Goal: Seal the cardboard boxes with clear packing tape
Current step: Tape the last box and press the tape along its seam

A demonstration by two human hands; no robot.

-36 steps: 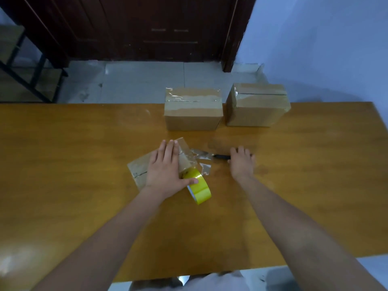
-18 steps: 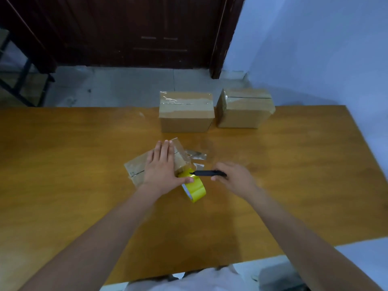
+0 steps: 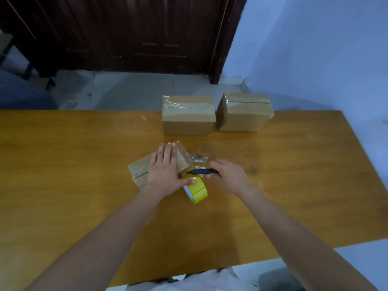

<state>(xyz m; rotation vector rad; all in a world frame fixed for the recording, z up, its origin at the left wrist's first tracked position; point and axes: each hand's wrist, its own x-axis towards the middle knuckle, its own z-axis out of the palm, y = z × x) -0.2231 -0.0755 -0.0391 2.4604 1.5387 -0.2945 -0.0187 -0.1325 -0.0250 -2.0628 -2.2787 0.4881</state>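
My left hand [image 3: 165, 171] presses flat, fingers straight, on a small cardboard box [image 3: 139, 172] in the middle of the wooden table [image 3: 63, 164]. Its thumb touches a yellow roll of packing tape [image 3: 197, 191] standing on edge beside the box. A strip of clear tape [image 3: 196, 158] runs from the box's right end. My right hand [image 3: 227, 175] grips a black cutter [image 3: 202, 171], whose tip points left at the tape just above the roll. Two taped cardboard boxes, one on the left [image 3: 188, 118] and one on the right [image 3: 244, 112], stand at the table's far edge.
A dark wooden door [image 3: 147, 32] and tiled floor [image 3: 126, 91] lie beyond the table. A pale blue wall [image 3: 315, 49] runs along the right. The table's near edge is close to my body.
My right hand picked up the black cutter from the table and brought it left to the tape by the roll. My left hand stayed pressed on the small box.
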